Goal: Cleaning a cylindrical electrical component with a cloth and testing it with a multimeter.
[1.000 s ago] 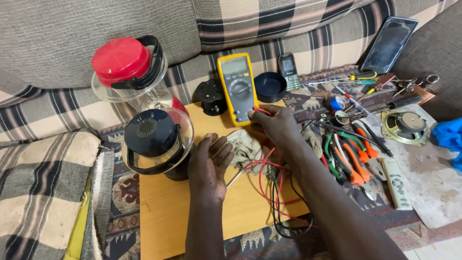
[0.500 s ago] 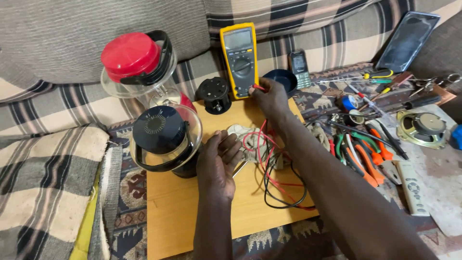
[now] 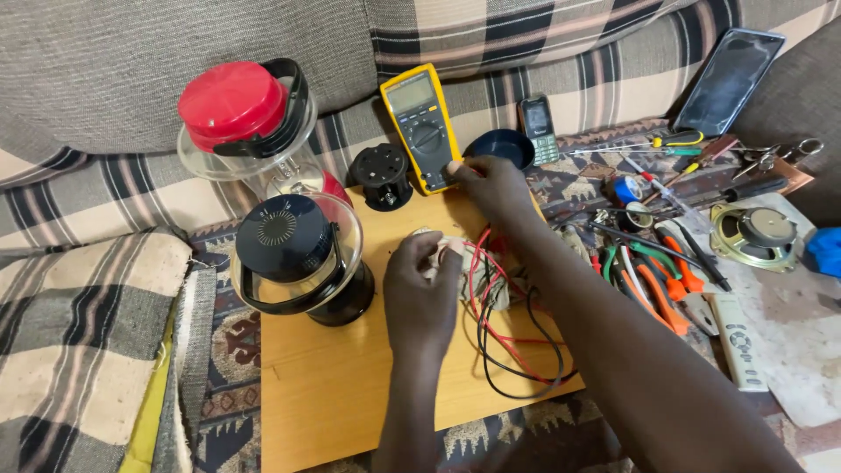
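My right hand (image 3: 492, 186) reaches to the lower right corner of a yellow multimeter (image 3: 422, 126) leaning on the sofa, fingertips touching it. Over a wooden board (image 3: 350, 385), my left hand (image 3: 422, 282) pinches a small pale part with wires at it. Red and black leads (image 3: 508, 337) loop across the board under my right forearm. What exactly my right fingers pinch is hidden.
A black lantern with a clear globe (image 3: 298, 258) stands left on the board, a red-topped lantern (image 3: 245, 123) behind it. A black round part (image 3: 382, 175), a dark bowl (image 3: 501, 145), a small phone (image 3: 538, 125), pliers and screwdrivers (image 3: 653, 276), a speaker (image 3: 760, 233), a remote (image 3: 734, 337) and a tablet (image 3: 727, 81) lie around.
My right hand has moved up from the wires to the multimeter's lower corner. My left hand has shifted slightly right with the pale part. The view has tilted downward.
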